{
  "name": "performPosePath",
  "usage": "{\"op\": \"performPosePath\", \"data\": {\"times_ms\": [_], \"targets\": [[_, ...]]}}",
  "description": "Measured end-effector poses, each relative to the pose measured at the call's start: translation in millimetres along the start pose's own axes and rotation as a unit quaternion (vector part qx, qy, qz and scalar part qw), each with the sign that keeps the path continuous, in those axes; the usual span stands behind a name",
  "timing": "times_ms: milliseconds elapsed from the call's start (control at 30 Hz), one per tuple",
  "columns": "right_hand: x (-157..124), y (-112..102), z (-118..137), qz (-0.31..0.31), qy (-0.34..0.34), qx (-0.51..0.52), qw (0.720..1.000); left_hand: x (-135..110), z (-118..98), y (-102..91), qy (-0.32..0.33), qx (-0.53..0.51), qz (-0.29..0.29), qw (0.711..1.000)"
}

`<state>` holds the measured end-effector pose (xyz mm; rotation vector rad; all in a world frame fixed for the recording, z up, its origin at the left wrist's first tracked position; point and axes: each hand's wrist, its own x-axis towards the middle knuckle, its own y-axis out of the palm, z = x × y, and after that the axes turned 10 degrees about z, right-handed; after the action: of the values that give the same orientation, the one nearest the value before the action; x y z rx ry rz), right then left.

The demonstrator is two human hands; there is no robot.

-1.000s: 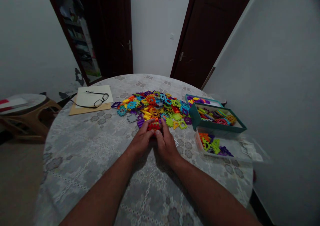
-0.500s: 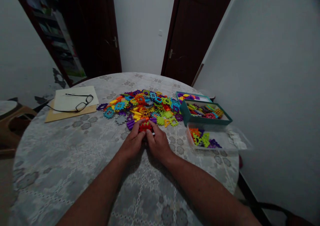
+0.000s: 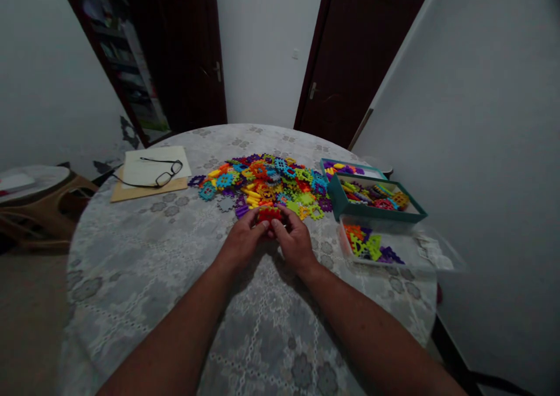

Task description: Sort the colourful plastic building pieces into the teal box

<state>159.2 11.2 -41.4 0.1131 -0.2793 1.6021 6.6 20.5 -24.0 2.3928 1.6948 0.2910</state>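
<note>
- Red toothed piece (image 3: 268, 214): gripped by both left hand (image 3: 242, 238) and right hand (image 3: 297, 241), nearside of the multicoloured pile (image 3: 261, 171).
- Rightward: teal box (image 3: 338, 202), clear tray (image 3: 405, 247); whitish item (image 3: 431, 250) there, any print unreadable.
- Leftward: glasses (image 3: 164, 179) on papers (image 3: 161, 153).

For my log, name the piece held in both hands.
The red piece, pinched between left hand and right hand; the others lie in the heap beyond or containers at right.
</note>
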Motion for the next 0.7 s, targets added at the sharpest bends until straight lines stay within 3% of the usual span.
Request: {"op": "performPosePath", "data": {"times_ms": [500, 700], "targets": [[1, 0, 1, 0.013, -0.009, 0.015, 1.0, -1, -8, -1.1, 0.014, 0.075, 0.02, 0.997], [6, -4, 8, 0.015, -0.012, -0.02, 1.0, 0, -12, -4.5, -0.019, 0.069, 0.02, 0.997]]}}
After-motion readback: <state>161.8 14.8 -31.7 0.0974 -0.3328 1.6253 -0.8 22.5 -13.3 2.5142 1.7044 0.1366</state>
